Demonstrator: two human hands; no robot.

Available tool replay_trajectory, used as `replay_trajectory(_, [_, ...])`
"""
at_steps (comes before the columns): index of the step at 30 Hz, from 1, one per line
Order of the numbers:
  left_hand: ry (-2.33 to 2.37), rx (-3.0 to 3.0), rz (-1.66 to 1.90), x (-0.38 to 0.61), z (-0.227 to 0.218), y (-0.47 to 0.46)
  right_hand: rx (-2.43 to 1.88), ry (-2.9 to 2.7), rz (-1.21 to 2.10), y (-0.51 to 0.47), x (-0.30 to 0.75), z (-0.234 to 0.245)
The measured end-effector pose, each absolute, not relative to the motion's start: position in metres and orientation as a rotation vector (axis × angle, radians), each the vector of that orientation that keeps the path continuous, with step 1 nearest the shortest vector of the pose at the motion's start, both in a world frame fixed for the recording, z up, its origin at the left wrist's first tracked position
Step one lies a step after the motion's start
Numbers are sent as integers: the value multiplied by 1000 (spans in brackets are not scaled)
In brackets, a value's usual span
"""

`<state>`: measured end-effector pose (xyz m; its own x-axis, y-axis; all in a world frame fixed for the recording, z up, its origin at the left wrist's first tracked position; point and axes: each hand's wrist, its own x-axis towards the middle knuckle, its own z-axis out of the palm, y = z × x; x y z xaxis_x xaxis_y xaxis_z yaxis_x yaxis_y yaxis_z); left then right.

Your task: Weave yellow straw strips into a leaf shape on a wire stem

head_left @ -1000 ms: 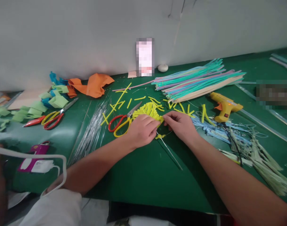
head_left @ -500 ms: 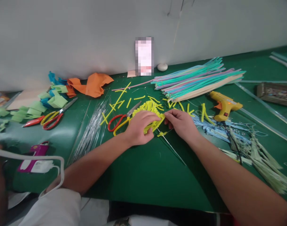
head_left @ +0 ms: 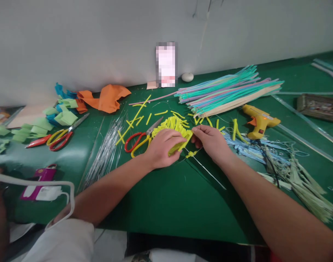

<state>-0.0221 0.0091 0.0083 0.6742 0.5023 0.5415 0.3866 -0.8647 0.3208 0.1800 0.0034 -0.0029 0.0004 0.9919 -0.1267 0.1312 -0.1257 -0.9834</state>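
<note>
Yellow fuzzy bundle (head_left: 172, 124) sits beyond the smooth, roomy front of the worktop (head_left: 177, 207); the left hand (head_left: 163, 148) has fingers around it, the right hand's (head_left: 211, 142) reach its edge, grip I cannot tell. Farther: straight rods (head_left: 229, 97), flat wall (head_left: 87, 40).

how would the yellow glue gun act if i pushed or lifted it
The yellow glue gun looks rigid, judging by its hard, moulded body. Lying on its side, it would probably slide rather than roll. If lifted, the black cord trailing from it might drag across the blue strands beside it.
</note>
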Motion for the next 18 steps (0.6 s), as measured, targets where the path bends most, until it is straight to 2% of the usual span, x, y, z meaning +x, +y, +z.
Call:
replay_trajectory(5, [743, 2749, 1055, -22, 10, 9, -1402, -1229, 1251, 3, 179, -4])
replay_trajectory(13, [822, 2953, 826, -22, 11, 7, -1409, -1204, 1224, 3, 179, -4])
replay_trajectory(18, [844, 2774, 1124, -28, 13, 13, -1396, -1129, 1225, 3, 179, -6])
